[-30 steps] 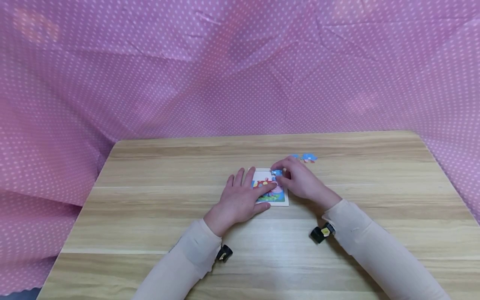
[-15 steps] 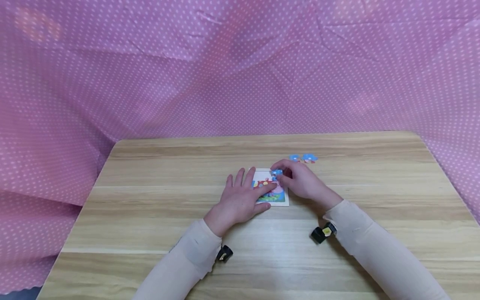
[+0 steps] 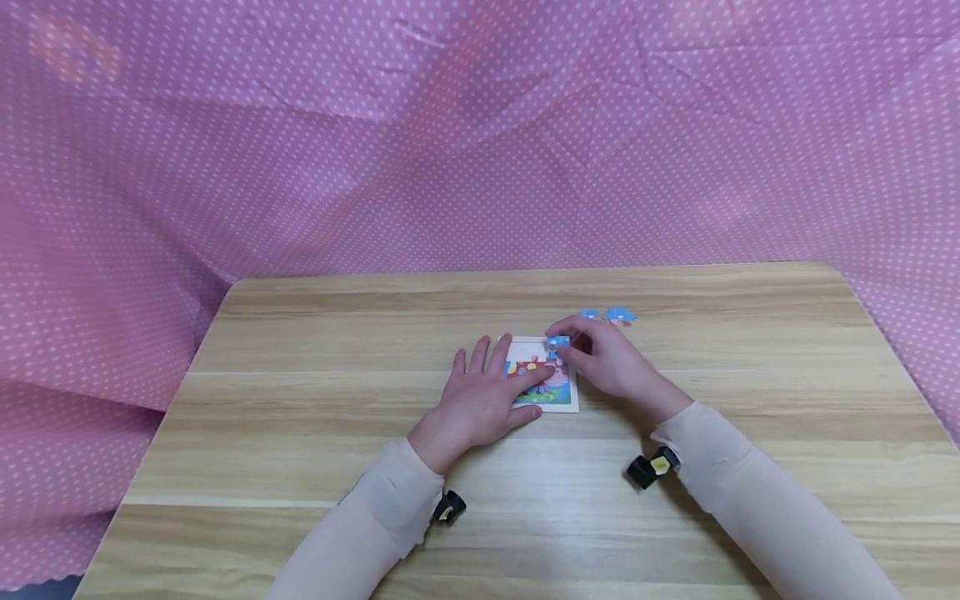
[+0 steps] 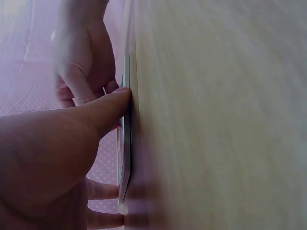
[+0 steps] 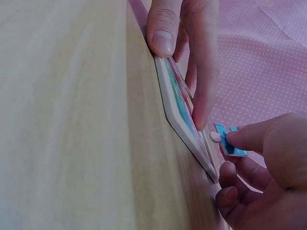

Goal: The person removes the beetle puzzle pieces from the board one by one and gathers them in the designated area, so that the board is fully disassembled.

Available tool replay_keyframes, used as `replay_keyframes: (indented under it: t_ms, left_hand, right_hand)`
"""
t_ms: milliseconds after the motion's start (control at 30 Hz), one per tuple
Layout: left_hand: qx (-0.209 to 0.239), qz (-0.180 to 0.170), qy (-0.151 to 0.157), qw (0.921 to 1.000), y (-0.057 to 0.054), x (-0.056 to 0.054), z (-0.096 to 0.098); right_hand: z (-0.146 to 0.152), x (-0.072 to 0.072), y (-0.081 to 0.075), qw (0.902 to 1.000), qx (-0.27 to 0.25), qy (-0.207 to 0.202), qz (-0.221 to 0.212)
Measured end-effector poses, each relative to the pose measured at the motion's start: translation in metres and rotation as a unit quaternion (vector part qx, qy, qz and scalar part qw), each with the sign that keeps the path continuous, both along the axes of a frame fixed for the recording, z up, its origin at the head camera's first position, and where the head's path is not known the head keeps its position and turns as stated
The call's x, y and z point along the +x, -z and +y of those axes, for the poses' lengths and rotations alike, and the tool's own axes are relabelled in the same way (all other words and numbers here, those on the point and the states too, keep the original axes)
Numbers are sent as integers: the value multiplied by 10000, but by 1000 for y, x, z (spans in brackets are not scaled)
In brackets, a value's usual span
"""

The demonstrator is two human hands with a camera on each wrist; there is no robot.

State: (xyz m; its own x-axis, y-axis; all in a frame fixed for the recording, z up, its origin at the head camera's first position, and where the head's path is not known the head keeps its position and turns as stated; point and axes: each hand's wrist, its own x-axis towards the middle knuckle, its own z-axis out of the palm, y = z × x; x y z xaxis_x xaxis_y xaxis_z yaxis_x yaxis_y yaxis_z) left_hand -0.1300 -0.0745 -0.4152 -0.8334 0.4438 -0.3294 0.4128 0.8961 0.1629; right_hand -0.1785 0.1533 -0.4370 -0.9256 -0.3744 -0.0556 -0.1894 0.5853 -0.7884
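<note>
A small jigsaw puzzle tray (image 3: 574, 403) with a white rim lies at the middle of the table, its lower part filled with a colourful cartoon picture and its upper left white. My left hand (image 3: 476, 402) is spread over its left side, with the thumb on the near rim and the index finger across the picture. Between thumb and fingers, my right hand (image 3: 615, 362) pinches a blue jigsaw piece (image 5: 238, 152) with a pale rounded tab. In the right wrist view the piece is tilted and raised just above the tray; in the head view it overlaps the upper right corner.
Beyond the right hand, a few loose blue jigsaw pieces (image 3: 620, 314) lie on the wooden table (image 3: 300, 358). A pink dotted cloth (image 3: 480, 167) hangs behind the table's far edge. Each wrist carries a small black camera (image 3: 450, 507).
My right hand has shifted slightly to the right with the blue jigsaw piece, which has turned a little over the tray's upper right corner. The left hand stays in place.
</note>
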Motion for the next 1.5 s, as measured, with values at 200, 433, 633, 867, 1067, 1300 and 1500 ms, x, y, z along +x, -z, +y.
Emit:
replay_keyframes:
  t_ms: [200,433,633,867,1067,1300,1500]
  left_hand:
    - [-5,-13,6,10000,0,0,1]
    - [2,-33,-23,10000,0,1,1]
    - [46,-85,-77,9999,1,1,2]
    - [81,-25,-70,9999,2,1,1]
    - [78,-7,-59,10000,2,1,1]
    - [66,-3,-61,10000,1,1,2]
    - [36,4,-50,10000,0,1,2]
  right_hand:
    - [7,3,-3,10000,-32,27,31]
    - [15,6,-8,9999,-91,47,-16]
    - [24,7,-9,9997,-2,226,-67]
    - [33,8,-12,9978,-313,452,-375]
    - [40,7,-15,9935,-643,625,-704]
    - [50,7,-18,9926,-552,792,-732]
    - [57,8,-18,9914,-470,965,-754]
